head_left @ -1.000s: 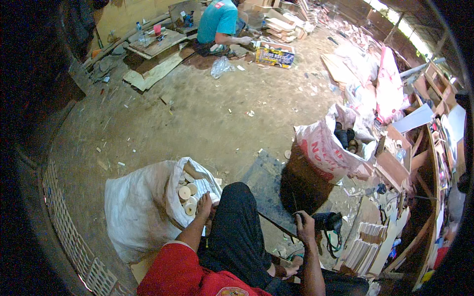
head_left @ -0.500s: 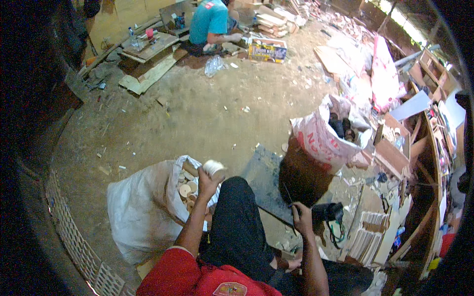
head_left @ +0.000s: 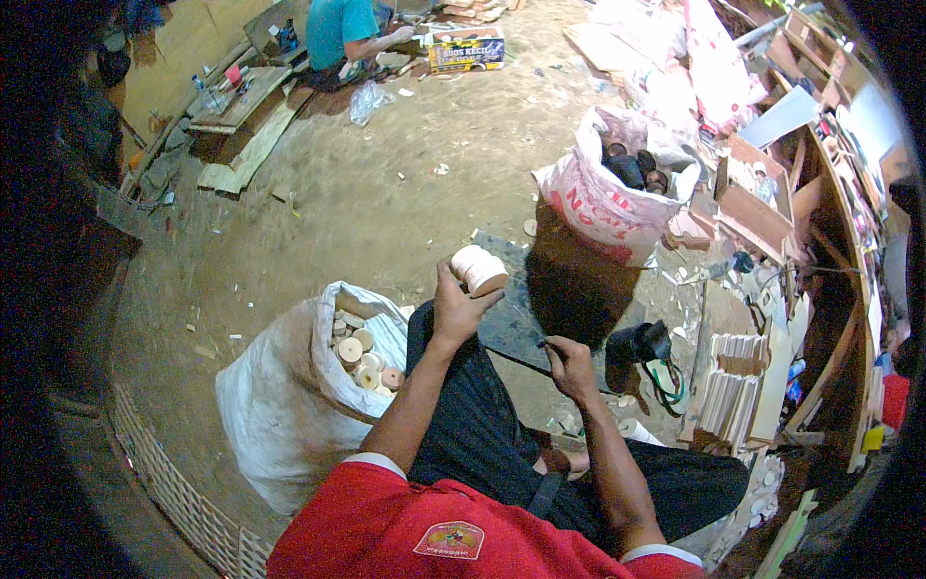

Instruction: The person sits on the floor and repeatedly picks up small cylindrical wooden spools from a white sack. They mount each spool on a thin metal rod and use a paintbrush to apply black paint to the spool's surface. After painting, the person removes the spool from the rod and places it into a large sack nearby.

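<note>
My left hand (head_left: 457,311) is closed round a pale, ridged wooden spool-shaped piece (head_left: 479,271), raised above my knee. To its right, my right hand (head_left: 571,367) has its fingers wrapped round a thin dark tool (head_left: 543,343); only its tip shows, apart from the spool. A white woven sack (head_left: 265,396) stands left of my leg, its mouth folded open. Inside it lie several small round wooden pieces (head_left: 352,349). A dark flat board (head_left: 509,333) lies on the ground beyond my hands.
A second sack (head_left: 598,212) with dark round pieces stands ahead right. Near my right knee are a black cylindrical object (head_left: 639,344) and stacked thin wood strips (head_left: 728,391). Wooden frames and scraps (head_left: 757,207) pile up at right. A co-worker (head_left: 340,37) sits far left by a box (head_left: 466,50).
My left hand has moved right, away from the sack's mouth, bringing the spool toward my right hand. My right hand has risen slightly and shifted left. The whole view has tilted lower.
</note>
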The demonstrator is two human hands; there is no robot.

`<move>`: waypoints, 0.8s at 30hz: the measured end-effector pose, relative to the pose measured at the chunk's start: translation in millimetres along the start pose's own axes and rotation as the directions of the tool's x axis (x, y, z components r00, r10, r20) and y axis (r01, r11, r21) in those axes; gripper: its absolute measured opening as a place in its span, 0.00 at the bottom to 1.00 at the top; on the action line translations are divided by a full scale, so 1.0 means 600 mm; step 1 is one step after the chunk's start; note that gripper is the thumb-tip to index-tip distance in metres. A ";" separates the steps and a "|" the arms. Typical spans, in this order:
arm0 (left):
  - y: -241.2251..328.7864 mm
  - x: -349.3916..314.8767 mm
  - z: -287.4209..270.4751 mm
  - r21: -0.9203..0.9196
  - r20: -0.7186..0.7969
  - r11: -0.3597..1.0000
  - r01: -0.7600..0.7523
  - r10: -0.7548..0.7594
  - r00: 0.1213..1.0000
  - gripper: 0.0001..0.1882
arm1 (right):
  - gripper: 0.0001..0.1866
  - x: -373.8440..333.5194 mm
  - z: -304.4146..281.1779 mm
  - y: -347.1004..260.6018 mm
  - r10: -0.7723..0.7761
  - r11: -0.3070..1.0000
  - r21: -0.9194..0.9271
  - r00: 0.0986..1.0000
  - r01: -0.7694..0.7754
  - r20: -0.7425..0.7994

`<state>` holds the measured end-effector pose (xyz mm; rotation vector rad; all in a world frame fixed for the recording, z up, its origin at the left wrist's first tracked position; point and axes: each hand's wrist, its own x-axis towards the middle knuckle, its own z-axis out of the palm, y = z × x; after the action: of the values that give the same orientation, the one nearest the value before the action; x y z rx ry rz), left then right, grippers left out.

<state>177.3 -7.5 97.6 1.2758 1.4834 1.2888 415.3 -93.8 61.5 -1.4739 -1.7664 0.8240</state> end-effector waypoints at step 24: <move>-0.009 -0.031 0.062 -0.160 0.276 0.978 -0.135 0.176 0.945 0.45 | 0.08 0.003 -0.015 -0.003 0.025 0.999 0.042 0.996 -0.022 -0.081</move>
<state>215.6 -18.1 84.2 1.4422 1.0874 1.2208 421.3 -91.9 68.3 -1.4831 -1.6654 0.7968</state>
